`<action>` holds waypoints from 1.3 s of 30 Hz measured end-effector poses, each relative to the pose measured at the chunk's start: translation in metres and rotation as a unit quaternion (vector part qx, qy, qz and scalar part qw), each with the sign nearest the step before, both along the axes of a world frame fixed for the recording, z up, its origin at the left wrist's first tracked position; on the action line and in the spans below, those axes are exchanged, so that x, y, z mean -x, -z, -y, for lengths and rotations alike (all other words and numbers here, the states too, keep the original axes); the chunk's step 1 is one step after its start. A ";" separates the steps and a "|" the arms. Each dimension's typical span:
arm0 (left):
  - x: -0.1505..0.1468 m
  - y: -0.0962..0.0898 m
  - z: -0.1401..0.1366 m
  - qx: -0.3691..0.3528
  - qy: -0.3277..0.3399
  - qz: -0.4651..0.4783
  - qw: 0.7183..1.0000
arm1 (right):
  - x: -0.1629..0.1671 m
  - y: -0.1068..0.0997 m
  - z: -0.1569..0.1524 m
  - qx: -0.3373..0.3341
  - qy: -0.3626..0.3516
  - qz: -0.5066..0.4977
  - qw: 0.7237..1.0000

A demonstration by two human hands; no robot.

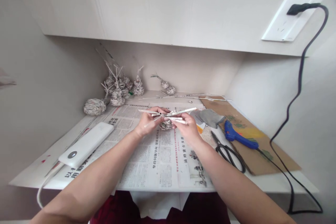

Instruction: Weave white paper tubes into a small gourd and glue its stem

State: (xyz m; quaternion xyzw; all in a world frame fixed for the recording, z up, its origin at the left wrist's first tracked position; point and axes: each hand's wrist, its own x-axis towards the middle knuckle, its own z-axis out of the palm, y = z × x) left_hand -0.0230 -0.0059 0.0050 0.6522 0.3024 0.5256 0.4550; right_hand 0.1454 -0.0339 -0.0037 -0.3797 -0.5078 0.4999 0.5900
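- A small woven paper ball (pixel 166 125) is held above the newspaper (pixel 139 168), near the middle of the desk (pixel 267 184), midway between its side edges and set back from its front edge
- The ball is placed directly between the left hand (pixel 147 118) and the right hand (pixel 190 128); neither is clearly nearer, as the piece is met from both sides
- The left fingers are curled round the piece's left side, with the thumb brought in from the front; on the other side, strips are pinched between the right thumb and fingers
- From the fingertips, the ball's body is found just below, while the crossing of the rolled paper strips (pixel 181 112) is found right among them; which fingertip is pressed on which strip cannot be told for sure, the crossing being small and partly covered
- No clear long axis is shown by the roundish ball; length is given by the strips, fanned out from its top
- The strips are pointed mostly sideways: one is slanted toward the back right corner, others toward the right edge, one toward the left edge, and one toward the front left corner
- Scissors (pixel 219 144) and a blue glue gun (pixel 240 138) are laid toward the right edge
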 end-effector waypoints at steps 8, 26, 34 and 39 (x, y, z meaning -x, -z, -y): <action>0.003 0.004 -0.010 0.094 -0.003 0.082 0.992 | -0.004 0.003 -0.002 -0.048 0.001 0.085 0.995; -0.003 0.003 -0.003 0.189 0.024 0.116 0.975 | 0.001 0.003 0.007 -0.121 0.082 0.289 0.946; 0.000 -0.004 -0.002 0.069 -0.001 0.000 0.998 | -0.001 -0.002 0.004 -0.102 0.083 0.179 0.975; -0.003 -0.013 0.007 0.000 0.009 -0.038 0.999 | 0.004 -0.008 0.012 -0.126 0.073 0.199 0.969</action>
